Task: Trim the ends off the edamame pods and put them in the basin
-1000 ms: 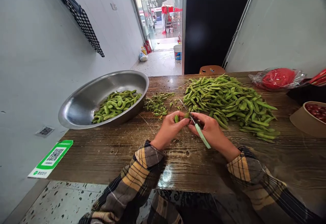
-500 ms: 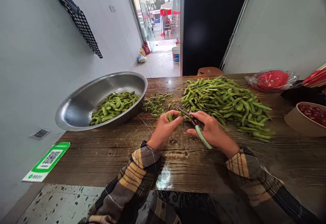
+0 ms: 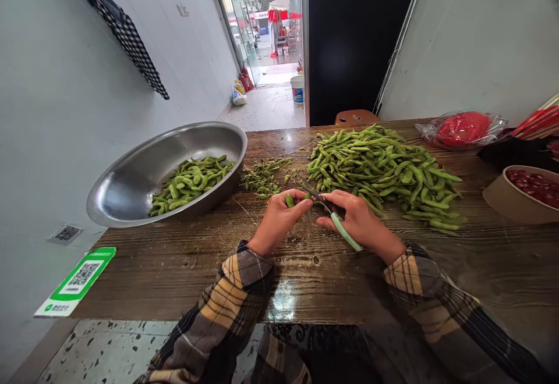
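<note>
Between its thumb and fingers, my left hand [image 3: 282,216] pinches a green edamame pod [image 3: 289,201]; part of the pod is hidden by the fingers. My right hand [image 3: 360,221] is closed around scissors [image 3: 345,233] with pale green handles and dark blades. The blades point up and left, right beside the pod at my left fingertips. Behind my right hand lies a large heap of edamame pods [image 3: 375,163]. Small trimmed scraps [image 3: 264,179] are piled beyond my left hand. More pods [image 3: 192,183] lie inside a wide metal basin [image 3: 117,171] at the left.
The wooden table [image 3: 209,279] bears a green QR code card [image 3: 78,279] at its left corner. At the right are a paper bowl [image 3: 506,201] of dark red fruit and a red bundle in clear plastic [image 3: 463,130]. An orange stool [image 3: 358,117] stands behind the table.
The view has shifted slightly, so everything sits a little further left. Both hands keep nearly the same pose, with the scissors beside the pod.
</note>
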`<state>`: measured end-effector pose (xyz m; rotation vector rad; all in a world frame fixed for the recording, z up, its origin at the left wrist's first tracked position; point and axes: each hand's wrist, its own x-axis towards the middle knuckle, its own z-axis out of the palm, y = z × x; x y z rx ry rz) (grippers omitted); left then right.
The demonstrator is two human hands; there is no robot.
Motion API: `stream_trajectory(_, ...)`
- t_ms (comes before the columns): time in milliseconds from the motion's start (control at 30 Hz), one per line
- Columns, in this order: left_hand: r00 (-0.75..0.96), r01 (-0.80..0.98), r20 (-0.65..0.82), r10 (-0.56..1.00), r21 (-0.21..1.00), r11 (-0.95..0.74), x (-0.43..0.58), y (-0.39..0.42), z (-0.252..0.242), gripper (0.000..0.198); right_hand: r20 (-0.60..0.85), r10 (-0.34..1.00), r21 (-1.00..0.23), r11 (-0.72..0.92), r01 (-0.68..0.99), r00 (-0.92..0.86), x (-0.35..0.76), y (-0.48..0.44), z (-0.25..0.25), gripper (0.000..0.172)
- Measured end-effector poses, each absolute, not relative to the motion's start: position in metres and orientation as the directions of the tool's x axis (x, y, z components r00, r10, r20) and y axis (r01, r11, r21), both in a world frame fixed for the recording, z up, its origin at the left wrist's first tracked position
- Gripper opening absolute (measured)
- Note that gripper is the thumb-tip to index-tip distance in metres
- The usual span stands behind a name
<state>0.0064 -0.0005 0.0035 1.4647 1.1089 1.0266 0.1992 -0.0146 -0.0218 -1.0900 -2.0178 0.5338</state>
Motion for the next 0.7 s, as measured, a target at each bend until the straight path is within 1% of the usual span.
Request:
stream_trajectory(67,0.214,0.124,0.043,0.976,0.99,-0.071,0.0063,-0.0003,0.0036,0.024,0.435,0.83,-0.648,0.558,0.518,-0.349,0.2003,-0.0135,-0.0241,0.039)
stream_trajectory(167,0.202,0.055,0.004,0.979,0.998,-0.015,0.0062,0.0001,0.0024,0.024,0.43,0.832,-0.64,0.554,0.532,-0.35,0.2008,-0.0129,-0.0265,0.039)
stream_trajectory(300,0.203,-0.104,-0.04,0.978,0.993,0.063,0.0045,0.0018,0.0013,0.024,0.406,0.854,-0.643,0.52,0.562,-0.326,0.2007,-0.014,-0.0255,0.038)
stream_trajectory(433,0.166,-0.267,-0.096,0.981,0.954,0.139,0.0019,0.0042,0.0026,0.025,0.4,0.882,-0.651,0.465,0.6,-0.25,0.201,-0.0157,-0.0211,0.044)
stream_trajectory(500,0.153,-0.32,-0.114,0.982,0.934,0.159,0.001,0.0051,0.0031,0.026,0.396,0.883,-0.655,0.464,0.596,-0.252,0.2009,-0.0163,-0.0196,0.047)
stream_trajectory(600,0.15,-0.352,-0.11,0.983,0.923,0.157,0.0011,0.0053,0.0027,0.026,0.387,0.877,-0.655,0.478,0.586,-0.284,0.1996,-0.0171,-0.0193,0.049)
stream_trajectory(700,0.176,-0.344,-0.107,0.979,0.925,0.163,0.0027,0.0038,0.0013,0.027,0.379,0.872,-0.65,0.49,0.581,-0.311,0.1976,-0.0175,-0.0206,0.05)
